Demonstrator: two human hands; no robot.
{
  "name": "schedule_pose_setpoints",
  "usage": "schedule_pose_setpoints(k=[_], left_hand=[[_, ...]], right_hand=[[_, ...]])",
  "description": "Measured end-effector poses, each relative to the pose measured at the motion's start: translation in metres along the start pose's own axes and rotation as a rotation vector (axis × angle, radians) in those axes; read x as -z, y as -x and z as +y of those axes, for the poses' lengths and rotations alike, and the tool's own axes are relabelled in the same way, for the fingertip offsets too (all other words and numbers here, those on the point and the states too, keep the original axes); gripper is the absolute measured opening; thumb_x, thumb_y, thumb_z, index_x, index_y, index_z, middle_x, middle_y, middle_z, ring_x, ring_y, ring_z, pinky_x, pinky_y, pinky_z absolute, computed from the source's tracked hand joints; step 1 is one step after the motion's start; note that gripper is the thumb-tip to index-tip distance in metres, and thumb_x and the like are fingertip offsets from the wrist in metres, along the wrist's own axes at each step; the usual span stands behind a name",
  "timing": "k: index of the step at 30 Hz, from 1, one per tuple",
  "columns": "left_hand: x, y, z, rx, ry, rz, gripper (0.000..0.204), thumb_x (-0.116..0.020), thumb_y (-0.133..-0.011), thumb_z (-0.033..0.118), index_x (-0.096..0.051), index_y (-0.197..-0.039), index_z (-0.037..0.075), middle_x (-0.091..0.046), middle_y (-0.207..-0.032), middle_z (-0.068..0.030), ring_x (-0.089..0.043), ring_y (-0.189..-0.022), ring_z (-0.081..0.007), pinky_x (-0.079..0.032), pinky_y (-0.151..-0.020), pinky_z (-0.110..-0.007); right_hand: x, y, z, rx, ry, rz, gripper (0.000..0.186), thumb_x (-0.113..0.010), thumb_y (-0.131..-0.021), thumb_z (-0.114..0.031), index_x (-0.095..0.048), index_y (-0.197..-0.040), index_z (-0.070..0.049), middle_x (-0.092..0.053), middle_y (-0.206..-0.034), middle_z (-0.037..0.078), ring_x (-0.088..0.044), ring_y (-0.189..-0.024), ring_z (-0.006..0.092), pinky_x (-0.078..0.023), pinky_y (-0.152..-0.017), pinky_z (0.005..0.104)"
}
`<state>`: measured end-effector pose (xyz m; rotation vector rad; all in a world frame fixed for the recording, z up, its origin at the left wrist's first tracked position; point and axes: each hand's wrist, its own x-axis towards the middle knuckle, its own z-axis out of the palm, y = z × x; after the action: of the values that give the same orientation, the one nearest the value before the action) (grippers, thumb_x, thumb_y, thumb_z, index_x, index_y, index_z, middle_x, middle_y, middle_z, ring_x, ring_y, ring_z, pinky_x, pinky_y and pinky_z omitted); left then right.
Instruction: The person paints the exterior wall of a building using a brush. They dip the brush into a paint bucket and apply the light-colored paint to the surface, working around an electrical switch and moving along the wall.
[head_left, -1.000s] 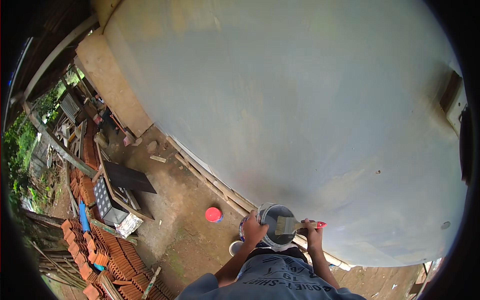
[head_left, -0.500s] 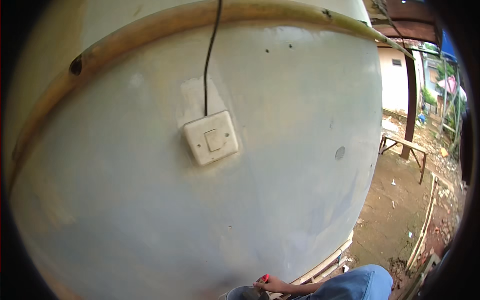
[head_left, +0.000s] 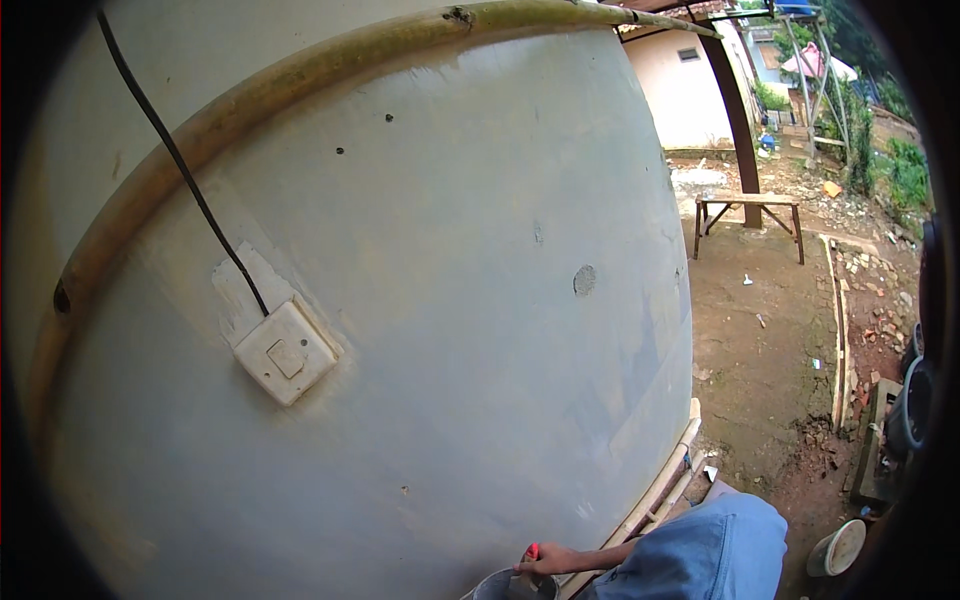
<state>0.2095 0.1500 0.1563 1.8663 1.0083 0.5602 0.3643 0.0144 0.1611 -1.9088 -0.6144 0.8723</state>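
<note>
At the bottom edge my right hand (head_left: 540,560) grips a paintbrush (head_left: 532,552), its red handle tip showing above my fingers, over the grey bucket (head_left: 485,588), which is cut off by the frame. My left hand is out of view. Before me is a pale blue-grey, patchily coated wall (head_left: 480,260), bearing a white switch box (head_left: 285,355) with a black cable (head_left: 180,160) running up from it. A bamboo pole (head_left: 270,80) crosses the wall higher up.
Bamboo poles (head_left: 655,495) lie along the wall's foot. At the right are a dirt yard (head_left: 750,350), a wooden bench (head_left: 750,200) beside a dark post (head_left: 743,150), a white bucket (head_left: 838,547) and dark tubs (head_left: 908,400). A pale building (head_left: 680,100) stands behind.
My view has swung up from the bucket and ground to the wall, then rightward, so the switch shifts left. My left hand, earlier on the bucket, has left view.
</note>
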Motion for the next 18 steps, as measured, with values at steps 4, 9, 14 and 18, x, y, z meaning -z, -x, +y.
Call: schedule_pose_setpoints(k=[4,9,14,18], left_hand=[[0.001,-0.021,-0.054,0.022,-0.058,0.074,0.08,-0.064,-0.091,0.045,-0.034,-0.15,0.0,-0.044,-0.148,-0.0243,-0.048,-0.132,-0.039,-0.038,-0.109,-0.048],[0.02,-0.034,-0.119,0.091,-0.117,0.188,0.081,-0.067,-0.09,0.043,-0.034,-0.15,0.0,-0.045,-0.147,-0.0248,-0.049,-0.13,-0.0396,-0.038,-0.108,-0.049],[0.036,-0.032,-0.152,0.124,0.05,0.203,0.075,-0.059,-0.09,0.016,-0.022,-0.154,0.001,-0.045,-0.145,-0.0227,-0.056,-0.111,-0.0333,-0.048,-0.091,-0.042],[0.04,-0.015,-0.162,0.029,0.21,0.168,0.073,-0.05,-0.088,-0.004,-0.018,-0.153,0.0,-0.044,-0.143,-0.0222,-0.059,-0.098,-0.0264,-0.053,-0.076,-0.036]], right_hand=[[0.018,-0.001,-0.004,0.084,-0.125,0.017,0.048,-0.064,-0.09,-0.057,-0.076,-0.099,-0.011,-0.073,-0.086,0.012,-0.07,-0.084,0.0217,-0.054,-0.076,0.0365],[0.085,0.021,-0.069,0.17,-0.619,-0.079,0.027,-0.071,-0.092,-0.028,-0.072,-0.102,-0.002,-0.073,-0.09,0.01,-0.07,-0.082,0.0176,-0.058,-0.071,0.0328],[0.198,0.088,-0.188,0.556,-0.895,0.017,0.02,-0.07,-0.091,-0.012,-0.065,-0.098,0.006,-0.069,-0.092,0.016,-0.071,-0.081,0.0262,-0.061,-0.067,0.0382],[0.281,0.127,-0.265,1.224,-0.915,0.348,0.017,-0.061,-0.095,-0.015,-0.059,-0.1,0.001,-0.064,-0.093,0.015,-0.069,-0.077,0.0288,-0.06,-0.06,0.0406]])
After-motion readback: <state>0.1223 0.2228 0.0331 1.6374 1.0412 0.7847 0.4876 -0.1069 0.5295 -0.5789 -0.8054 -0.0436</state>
